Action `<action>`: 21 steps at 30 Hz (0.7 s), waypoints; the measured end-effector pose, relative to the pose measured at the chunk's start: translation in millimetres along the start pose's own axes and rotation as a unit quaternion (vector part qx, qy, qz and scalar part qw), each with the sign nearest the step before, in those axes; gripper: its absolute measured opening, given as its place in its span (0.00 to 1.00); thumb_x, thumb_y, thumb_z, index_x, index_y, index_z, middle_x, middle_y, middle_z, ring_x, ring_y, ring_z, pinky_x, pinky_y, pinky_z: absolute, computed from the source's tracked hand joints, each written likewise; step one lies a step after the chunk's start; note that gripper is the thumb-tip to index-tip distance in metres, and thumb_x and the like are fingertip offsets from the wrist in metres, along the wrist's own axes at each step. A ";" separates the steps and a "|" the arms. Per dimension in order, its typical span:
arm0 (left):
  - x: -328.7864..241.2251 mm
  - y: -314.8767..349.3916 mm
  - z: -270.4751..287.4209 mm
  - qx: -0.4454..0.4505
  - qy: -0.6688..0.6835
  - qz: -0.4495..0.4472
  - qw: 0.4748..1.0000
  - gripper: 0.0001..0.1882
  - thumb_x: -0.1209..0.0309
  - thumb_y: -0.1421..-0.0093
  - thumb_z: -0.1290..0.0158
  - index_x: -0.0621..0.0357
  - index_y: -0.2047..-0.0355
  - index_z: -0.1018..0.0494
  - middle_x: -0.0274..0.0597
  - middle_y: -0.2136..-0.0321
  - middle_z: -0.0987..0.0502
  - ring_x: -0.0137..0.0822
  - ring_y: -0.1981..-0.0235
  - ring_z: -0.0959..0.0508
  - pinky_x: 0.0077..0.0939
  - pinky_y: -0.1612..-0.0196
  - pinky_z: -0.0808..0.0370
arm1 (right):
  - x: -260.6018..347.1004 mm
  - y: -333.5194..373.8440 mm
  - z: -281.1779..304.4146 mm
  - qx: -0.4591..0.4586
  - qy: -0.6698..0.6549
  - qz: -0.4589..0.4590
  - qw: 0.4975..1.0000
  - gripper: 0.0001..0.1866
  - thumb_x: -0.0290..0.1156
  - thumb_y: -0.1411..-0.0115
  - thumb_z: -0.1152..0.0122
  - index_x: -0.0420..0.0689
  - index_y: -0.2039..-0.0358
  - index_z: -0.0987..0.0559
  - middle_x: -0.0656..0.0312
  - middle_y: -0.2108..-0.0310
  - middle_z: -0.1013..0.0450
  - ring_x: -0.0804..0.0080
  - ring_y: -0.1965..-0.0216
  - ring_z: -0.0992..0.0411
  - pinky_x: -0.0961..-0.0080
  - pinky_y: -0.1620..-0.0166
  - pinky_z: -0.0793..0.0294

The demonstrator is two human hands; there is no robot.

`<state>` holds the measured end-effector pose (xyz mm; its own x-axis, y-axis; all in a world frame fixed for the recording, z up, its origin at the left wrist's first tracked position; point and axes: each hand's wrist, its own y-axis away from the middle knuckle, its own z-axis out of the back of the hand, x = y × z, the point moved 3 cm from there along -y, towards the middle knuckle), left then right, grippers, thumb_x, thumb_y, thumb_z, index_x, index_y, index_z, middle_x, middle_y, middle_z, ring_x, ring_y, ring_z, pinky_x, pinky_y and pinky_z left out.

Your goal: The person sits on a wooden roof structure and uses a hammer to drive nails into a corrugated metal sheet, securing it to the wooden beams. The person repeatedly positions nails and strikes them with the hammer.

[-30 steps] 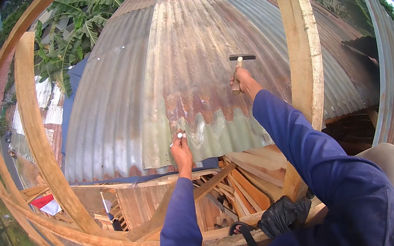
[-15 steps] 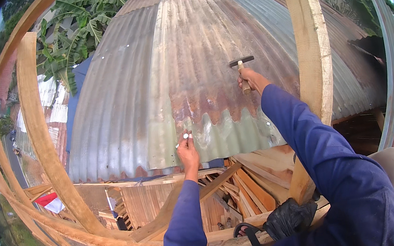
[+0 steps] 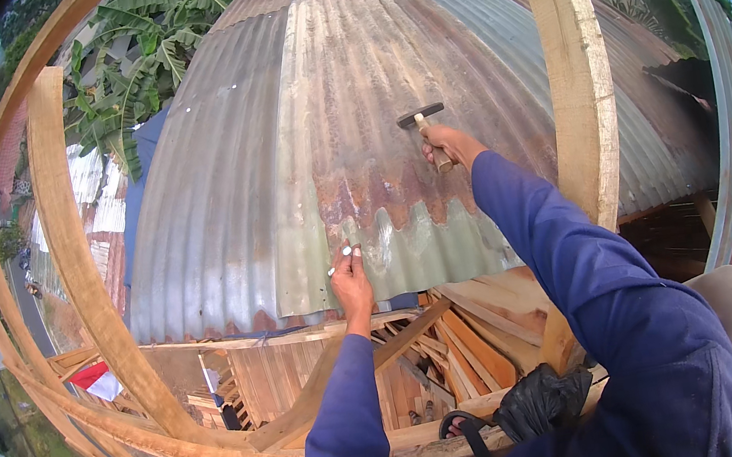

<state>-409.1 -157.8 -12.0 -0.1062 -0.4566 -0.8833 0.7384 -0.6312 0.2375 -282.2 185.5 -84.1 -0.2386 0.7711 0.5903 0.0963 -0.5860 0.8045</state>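
My right hand [image 3: 450, 142] is closed around the wooden handle of a hammer [image 3: 421, 115], raised over the rusty middle of a corrugated metal roof [image 3: 346, 74]. Below and to its left, my left hand [image 3: 355, 290] rests at the lower end of a pale green corrugated sheet [image 3: 438, 247], whose wavy upper edge meets rusted metal. Pinched in its fingers are roofing nails [image 3: 347, 250] with round, whitish heads; one head shows at the fingertips, another beside the knuckles. The nail points are hidden.
A thick wooden post [image 3: 576, 81] rises right of my right arm, and curved-looking timbers [image 3: 106, 290] frame the left. Loose planks [image 3: 479, 352] lie below the roof edge. A black plastic bag [image 3: 542, 404] sits by a sandalled foot [image 3: 455, 427]. Banana leaves [image 3: 123, 103] stand beyond.
The hammer in my right hand has moved left, closer to above my left hand. My left hand stays nearly in place, its fingers slightly shifted around the nails.
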 end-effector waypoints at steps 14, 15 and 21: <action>2.5 0.9 -0.9 0.001 -0.003 -0.002 1.000 0.15 0.65 0.34 0.51 0.65 0.59 0.21 0.49 0.46 0.26 0.48 0.42 0.30 0.35 0.41 0.35 | -2.3 12.8 -29.7 -0.011 0.058 0.033 0.998 0.17 0.39 0.32 0.58 0.35 0.57 0.33 0.57 0.83 0.33 0.65 0.84 0.32 0.64 0.82 0.30; 6.4 0.2 0.6 0.000 0.003 0.000 1.000 0.15 0.65 0.34 0.51 0.64 0.60 0.21 0.49 0.46 0.26 0.47 0.42 0.30 0.35 0.41 0.35 | -5.0 16.0 -35.4 0.004 0.141 0.013 0.990 0.17 0.39 0.32 0.59 0.35 0.57 0.34 0.58 0.83 0.33 0.65 0.85 0.32 0.64 0.82 0.30; 5.0 -0.3 3.8 -0.001 -0.022 -0.009 1.000 0.15 0.64 0.34 0.50 0.64 0.60 0.20 0.47 0.46 0.26 0.47 0.42 0.30 0.35 0.42 0.34 | 9.9 27.8 -25.1 -0.015 0.010 0.065 0.998 0.16 0.39 0.33 0.59 0.37 0.58 0.33 0.58 0.82 0.33 0.66 0.85 0.33 0.66 0.82 0.30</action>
<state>-412.4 -162.3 -14.9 -0.1491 -0.4722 -0.8688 0.7376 -0.6383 0.2204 -306.1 170.6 -57.5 -0.2452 0.6835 0.6875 0.0985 -0.6879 0.7191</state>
